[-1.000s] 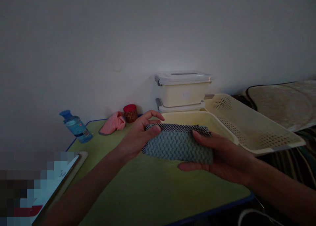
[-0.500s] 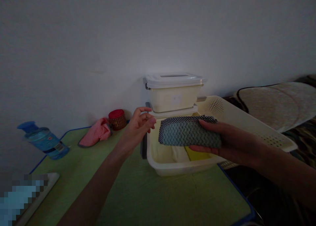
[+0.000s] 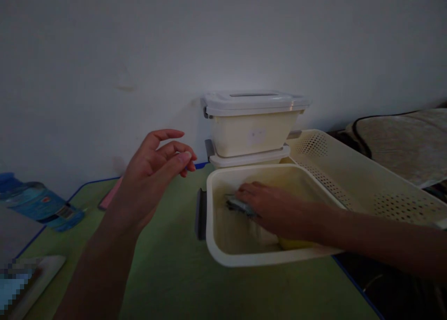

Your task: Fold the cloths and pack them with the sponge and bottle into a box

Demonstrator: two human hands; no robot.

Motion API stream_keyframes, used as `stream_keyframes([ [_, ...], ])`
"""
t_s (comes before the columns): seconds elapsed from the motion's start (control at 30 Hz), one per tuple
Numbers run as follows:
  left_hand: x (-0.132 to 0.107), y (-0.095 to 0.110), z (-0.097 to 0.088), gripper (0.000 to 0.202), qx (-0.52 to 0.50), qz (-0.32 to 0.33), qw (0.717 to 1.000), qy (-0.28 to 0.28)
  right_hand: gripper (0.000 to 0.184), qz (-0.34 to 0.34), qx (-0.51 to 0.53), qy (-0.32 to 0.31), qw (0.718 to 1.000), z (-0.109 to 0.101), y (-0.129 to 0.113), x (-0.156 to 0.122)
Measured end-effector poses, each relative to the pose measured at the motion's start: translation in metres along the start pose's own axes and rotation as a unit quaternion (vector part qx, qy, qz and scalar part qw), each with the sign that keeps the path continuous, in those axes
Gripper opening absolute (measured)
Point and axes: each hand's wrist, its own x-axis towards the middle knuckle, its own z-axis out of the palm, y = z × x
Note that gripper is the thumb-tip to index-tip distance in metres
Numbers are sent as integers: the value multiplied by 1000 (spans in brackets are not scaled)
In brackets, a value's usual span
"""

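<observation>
The right hand (image 3: 275, 210) is laid over one blue-grey cloth (image 3: 237, 203) inside one open cream bin (image 3: 216, 255); whether the cloth is gripped cannot be told. The left hand (image 3: 153, 166) is held up empty, loosely spread, at the bin's 9 o'clock. Two lidded boxes (image 3: 254, 133) are stacked at 12 o'clock. One blue bottle (image 3: 42, 206), its label unreadable, lies at far 9 o'clock.

In the middle of the frame a tub (image 3: 216, 245) sits on the worktop (image 3: 167, 273), with a cloth (image 3: 239, 204) inside it under the right hand (image 3: 275, 210). Two stacked boxes (image 3: 254, 133) stand behind the tub, against the wall. A tray (image 3: 349, 171) lies just right of it. A bottle (image 3: 42, 206) lies at far left. The left hand (image 3: 153, 168) hovers left of the tub.
</observation>
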Motion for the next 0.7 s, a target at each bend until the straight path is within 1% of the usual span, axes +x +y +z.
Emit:
stream_keyframes([
  [0.03,0,1,0,28,2,2,1000,6,29,-32,-58,-27,997,7,-4,2],
  [0.07,0,2,-1,27,3,2,1000,11,27,-63,-101,-68,991,13,-7,3],
  [0.13,0,3,-2,25,5,-1,1000,13,23,-94,-141,-137,976,23,-12,4],
  [0.17,0,4,-3,24,4,0,1000,13,25,-101,-137,-160,972,26,-13,5],
  [0.23,-1,6,-4,23,7,-3,1000,14,33,-104,-96,-182,973,28,-12,7],
  [0.3,-1,8,-5,23,14,-5,1000,20,43,-96,-44,-205,973,24,-9,12],
  [0.33,-1,9,-6,23,16,-7,1000,21,47,-88,-23,-227,970,20,-7,15],
  [0.4,-2,9,-7,21,18,-8,1000,15,47,-68,7,-269,961,9,-3,22],
  [0.43,-2,9,-7,20,21,0,1000,5,41,-60,13,-285,957,3,-1,25],
  [0.5,-1,7,-7,19,38,20,999,-28,26,-65,-6,-255,965,-7,3,30],
  [0.57,-2,5,-7,17,72,47,994,-70,19,-71,-32,-222,972,-11,8,31],
  [0.63,-3,4,-7,13,127,63,982,-121,18,-73,-49,-210,974,-9,14,30],
  [0.7,-5,4,-6,5,188,59,960,-196,21,-70,-59,-207,974,-2,20,28],
])
